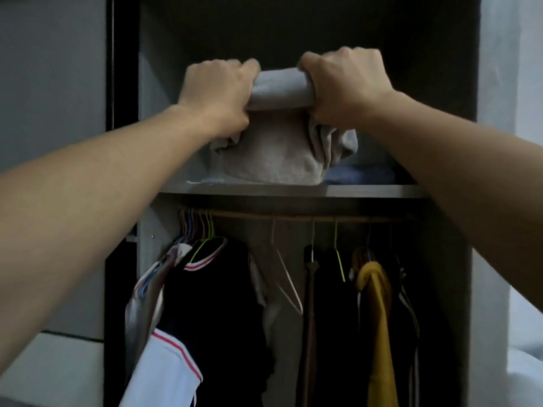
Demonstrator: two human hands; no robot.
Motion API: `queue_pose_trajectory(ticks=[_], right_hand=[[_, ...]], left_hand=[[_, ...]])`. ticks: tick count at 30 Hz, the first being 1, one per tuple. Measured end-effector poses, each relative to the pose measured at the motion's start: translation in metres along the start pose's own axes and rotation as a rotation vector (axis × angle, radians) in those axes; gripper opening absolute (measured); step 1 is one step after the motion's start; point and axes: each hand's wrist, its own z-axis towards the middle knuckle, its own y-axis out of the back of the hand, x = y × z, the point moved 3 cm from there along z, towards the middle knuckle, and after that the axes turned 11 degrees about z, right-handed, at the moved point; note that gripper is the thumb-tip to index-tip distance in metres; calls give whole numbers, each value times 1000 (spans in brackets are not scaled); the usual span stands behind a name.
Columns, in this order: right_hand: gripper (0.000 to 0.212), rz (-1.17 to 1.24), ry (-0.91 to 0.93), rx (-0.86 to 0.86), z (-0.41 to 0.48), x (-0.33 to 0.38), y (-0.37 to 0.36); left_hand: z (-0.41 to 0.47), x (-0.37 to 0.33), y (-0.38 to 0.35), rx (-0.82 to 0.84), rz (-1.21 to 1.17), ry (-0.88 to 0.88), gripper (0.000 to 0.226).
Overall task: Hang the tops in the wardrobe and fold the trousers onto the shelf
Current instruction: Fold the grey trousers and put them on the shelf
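Fingers (250, 67) of left hand (214, 89) and right hand (349, 86) grip grey trousers (273, 155) on the shelf (367, 191) (blue cloth (361, 173) beside); tops (220, 289) hang below.

bare left hand (216, 92) and bare right hand (346, 83), each forearm (117, 177) uncovered to the frame's edge.

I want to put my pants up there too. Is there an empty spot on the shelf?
The grey trousers, gripped by the left hand and right hand, fill most of the shelf; blue folded cloth crowds their right. Only a narrow strip by the left wall looks bare, plus open space above.
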Motion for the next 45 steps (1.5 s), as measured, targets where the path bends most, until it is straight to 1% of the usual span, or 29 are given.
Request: queue_pose_trajectory(ticks=[5, 10, 13, 18, 21, 24, 26, 27, 29, 32, 33, 34, 36, 37, 38, 40, 41, 42, 43, 45], right_hand=[[48, -42, -64, 6, 39, -49, -55], [46, -37, -42, -8, 59, -89, -127], [42, -18, -49, 41, 72, -100, -176], [40, -20, -38, 103, 99, -111, -251], [40, -65, -68, 84, 121, -114, -291], [45, -156, -77, 27, 141, -115, -332], [47, -189, -65, 38, 138, -112, -349], [49, -184, -52, 82, 134, -107, -358], [51, -142, -27, 266, 117, -95, -377], [51, -93, -3, 655, 86, -77, -403], [51, -81, 2, 750, 78, -72, -408], [49, -76, 14, 799, 73, -69, -411], [49, -83, 51, 804, 73, -68, -411], [49, -73, 56, 810, 75, -70, -410], [51, -39, 43, 840, 76, -73, -409], [55, 96, -37, 956, 79, -80, -409], [57, 163, -77, 1000, 80, -83, -409], [57, 205, -95, 1012, 80, -85, -409], [56, 215, -89, 995, 79, -87, -410], [51, 156, -44, 929, 77, -89, -416]], left_hand=[[61, -23, -60, 27, -7, -8, 47], [92, -45, -132, 37, 15, -3, 48], [103, -52, -178, 93, 19, -34, 52], [123, -46, -262, 108, 38, -69, 44], [144, -42, -312, 89, -2, -58, 47], [157, -39, -359, 40, -49, 7, 53], [150, -44, -381, 39, -11, -35, 66], [144, -45, -391, 57, -3, -79, 69], [124, -50, -412, 181, -25, -201, 63], [90, -65, -433, 484, -43, -403, 46], [82, -69, -437, 564, -54, -448, 44], [77, -73, -441, 614, -73, -477, 40], [78, -74, -444, 670, -130, -500, 35], [80, -72, -445, 724, -166, -509, 35], [83, -69, -446, 807, -219, -513, 37], [87, -60, -446, 1011, -331, -508, 45], [89, -57, -447, 1076, -356, -509, 49], [90, -56, -448, 1091, -358, -517, 52], [90, -57, -452, 1073, -346, -526, 53], [87, -64, -462, 993, -304, -537, 51]])
